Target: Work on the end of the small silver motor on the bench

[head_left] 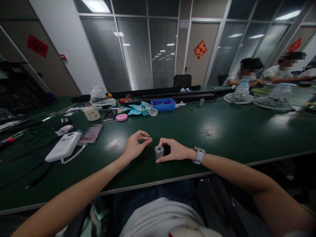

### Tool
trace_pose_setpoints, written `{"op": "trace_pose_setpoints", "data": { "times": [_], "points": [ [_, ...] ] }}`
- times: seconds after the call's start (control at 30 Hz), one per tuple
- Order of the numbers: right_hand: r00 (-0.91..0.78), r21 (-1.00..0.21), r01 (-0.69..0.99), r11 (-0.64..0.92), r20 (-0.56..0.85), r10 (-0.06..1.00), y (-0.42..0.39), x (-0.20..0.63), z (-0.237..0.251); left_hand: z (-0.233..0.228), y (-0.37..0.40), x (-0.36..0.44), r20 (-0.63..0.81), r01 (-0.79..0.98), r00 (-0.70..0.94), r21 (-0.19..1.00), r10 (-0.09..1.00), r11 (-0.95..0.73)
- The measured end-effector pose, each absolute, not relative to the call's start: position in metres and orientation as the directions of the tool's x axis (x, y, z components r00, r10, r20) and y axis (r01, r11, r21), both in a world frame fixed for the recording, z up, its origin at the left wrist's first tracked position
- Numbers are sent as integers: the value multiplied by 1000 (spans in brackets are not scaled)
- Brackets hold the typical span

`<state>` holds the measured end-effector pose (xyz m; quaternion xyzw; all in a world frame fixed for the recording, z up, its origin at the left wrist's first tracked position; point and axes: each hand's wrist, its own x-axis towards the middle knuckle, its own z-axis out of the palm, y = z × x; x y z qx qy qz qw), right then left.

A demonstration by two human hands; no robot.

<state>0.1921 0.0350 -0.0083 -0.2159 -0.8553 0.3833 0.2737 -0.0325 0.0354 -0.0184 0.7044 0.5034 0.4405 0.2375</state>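
On my remote feed, R hand (176, 150) has the metal cyl (159, 152) between thumb & finger, lower centre of frame, end w/ dark holes facing up. It's upright; can't tell if the base sits on the green surface (187, 131) or just off it. L hand (136, 144) is just left of it, apart from it, thumb & fingertip nearly meeting; can't tell if there's smth tiny btw the tips.

Step in hand, I'd judge: R steadying the metal cyl, L poised beside its top. Next move prob. calls for R holding firm & upright while L gets its fingertips lined up w/ that top end, w/o a knock; the metal cyl looks smooth, so it could slip or turn.

FYI, upper centre: blue tray (164, 108), lt-blue fan blades (138, 109), pink disc (121, 117). White power bank (63, 147) at mid-left, well clear of both hands.
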Motion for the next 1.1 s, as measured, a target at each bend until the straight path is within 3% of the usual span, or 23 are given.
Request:
{"op": "trace_pose_setpoints", "data": {
  "times": [0.2,0.53,0.77,0.9,1.1],
  "points": [
    [-758,-765,174,620,298,580,35,193,-9,-30,50,-44,305,550,141,767,942,-331],
    [-761,-768,167,618,298,576,36,193,-10,-25,46,-41,297,502,241,777,924,-381],
    [-758,-763,166,625,307,576,36,192,-11,-8,33,-26,381,362,215,824,899,-436],
    [-753,-741,184,646,317,577,37,192,-11,-2,18,-16,371,204,282,878,885,-433],
    [-747,-726,201,658,320,582,37,191,-11,-2,11,-9,389,127,303,888,870,-442]
  ]
}}
